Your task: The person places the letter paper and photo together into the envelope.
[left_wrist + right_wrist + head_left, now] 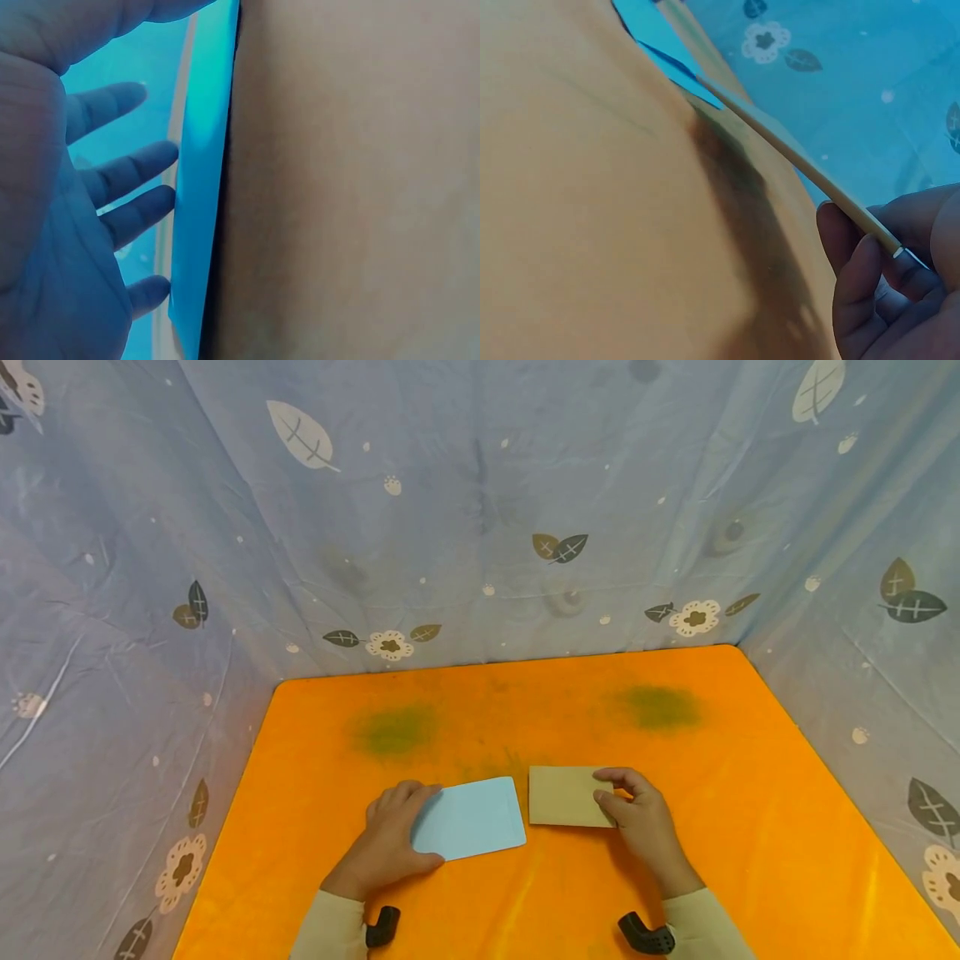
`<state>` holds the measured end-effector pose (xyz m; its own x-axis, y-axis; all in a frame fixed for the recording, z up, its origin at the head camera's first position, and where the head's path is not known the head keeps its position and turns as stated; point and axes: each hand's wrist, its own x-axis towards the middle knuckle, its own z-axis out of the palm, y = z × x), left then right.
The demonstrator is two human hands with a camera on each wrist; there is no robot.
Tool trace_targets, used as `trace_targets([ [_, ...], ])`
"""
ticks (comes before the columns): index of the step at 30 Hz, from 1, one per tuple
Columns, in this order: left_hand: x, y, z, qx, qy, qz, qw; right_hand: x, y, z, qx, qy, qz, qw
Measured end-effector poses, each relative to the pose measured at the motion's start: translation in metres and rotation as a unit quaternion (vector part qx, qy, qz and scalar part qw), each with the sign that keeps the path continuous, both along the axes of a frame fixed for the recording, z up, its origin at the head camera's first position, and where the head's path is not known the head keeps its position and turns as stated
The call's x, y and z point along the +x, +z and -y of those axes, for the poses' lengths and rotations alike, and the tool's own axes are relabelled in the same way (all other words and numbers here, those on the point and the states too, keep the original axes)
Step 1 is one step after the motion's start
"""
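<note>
In the head view, a light blue paper envelope (pixel 472 820) lies nearly flat over the orange table, a strip marked along its right end. My left hand (pixel 392 837) holds its left end, thumb at the near corner and fingers at the far one. Spread fingertips (pixel 166 156) meet the envelope's edge in the left wrist view. Just to the right is a tan, flat, envelope-like paper piece (pixel 566 797). My right hand (pixel 639 814) pinches its right end between thumb and fingers. Seen edge-on in the right wrist view, the tan piece (pixel 810 174) is tilted up, with a shadow below.
The orange table (pixel 525 710) has two greenish dark patches near its back. Patterned grey-blue curtains (pixel 480 527) enclose it at the back and both sides. Black devices sit at both wrists, beside light sleeves.
</note>
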<state>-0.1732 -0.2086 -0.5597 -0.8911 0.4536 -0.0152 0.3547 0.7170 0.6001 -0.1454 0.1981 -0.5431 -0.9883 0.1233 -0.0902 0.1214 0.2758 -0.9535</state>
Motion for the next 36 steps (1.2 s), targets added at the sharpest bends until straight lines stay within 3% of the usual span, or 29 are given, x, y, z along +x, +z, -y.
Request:
trace_targets([
  [10,0.000,0.001,-0.001,0.015,0.000,0.003,0.9999,0.001,-0.009,0.014,0.009,-0.005,-0.007,0.9999],
  [18,0.000,0.001,-0.002,0.013,0.001,0.002,0.9999,0.002,-0.010,0.023,-0.020,0.010,0.002,0.9998],
  [36,-0.001,0.001,-0.002,0.023,0.007,0.008,0.9997,-0.001,-0.013,0.023,-0.021,0.023,0.029,0.9991],
])
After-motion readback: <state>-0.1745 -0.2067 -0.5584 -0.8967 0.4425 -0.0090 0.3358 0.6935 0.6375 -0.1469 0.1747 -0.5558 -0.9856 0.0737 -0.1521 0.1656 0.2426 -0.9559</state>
